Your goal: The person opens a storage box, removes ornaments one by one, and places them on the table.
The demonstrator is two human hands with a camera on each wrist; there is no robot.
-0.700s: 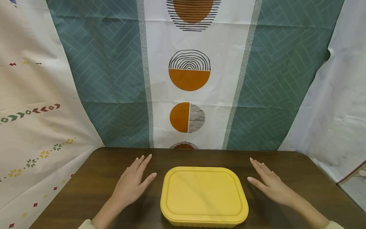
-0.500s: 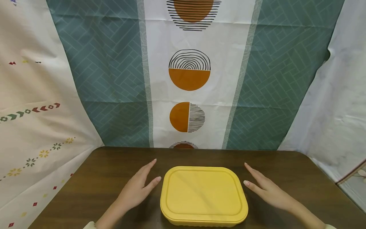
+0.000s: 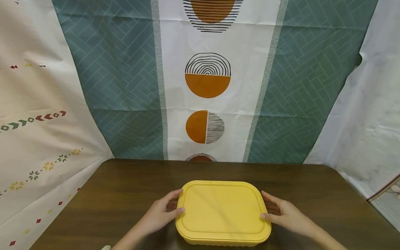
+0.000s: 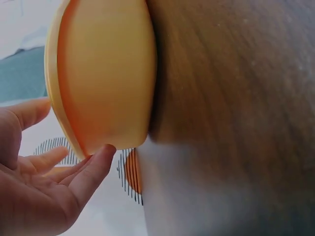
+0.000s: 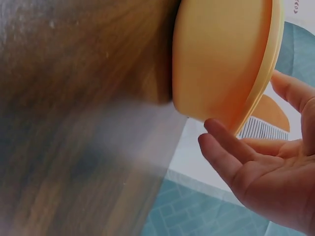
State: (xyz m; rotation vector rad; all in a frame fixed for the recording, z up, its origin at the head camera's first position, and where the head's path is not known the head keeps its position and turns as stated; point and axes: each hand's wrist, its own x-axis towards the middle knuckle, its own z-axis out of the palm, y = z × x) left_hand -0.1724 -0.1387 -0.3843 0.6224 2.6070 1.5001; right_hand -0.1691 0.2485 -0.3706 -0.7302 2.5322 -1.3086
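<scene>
- The yellow lidded container (image 3: 223, 211) sits flat on the dark wooden counter (image 3: 125, 187), near the front edge and straight ahead of you, its lid seated on the base.
- Your left hand (image 3: 159, 217) is at the container's left side, thumb on the lid's rim and fingers (image 3: 171, 195) curved round its far left corner; in the left wrist view one fingertip (image 4: 106, 150) touches the base just under the rim.
- Your right hand (image 3: 285, 215) mirrors it on the right side, thumb on the rim and fingers (image 3: 271, 198) bent at the far right corner. In the right wrist view the fingertips (image 5: 216, 129) sit just beside the base; I cannot tell whether they touch it.
- Placing one hand on each short side looks meant to steady the box evenly from both ends; neither hand has closed into a firm grip.
- Half a second ago both hands lay flat and spread on the counter, apart from the container; they have since moved inward and curled against its sides. The container itself has not moved.
- Patterned cloth (image 3: 207, 86) hangs behind the counter.
</scene>
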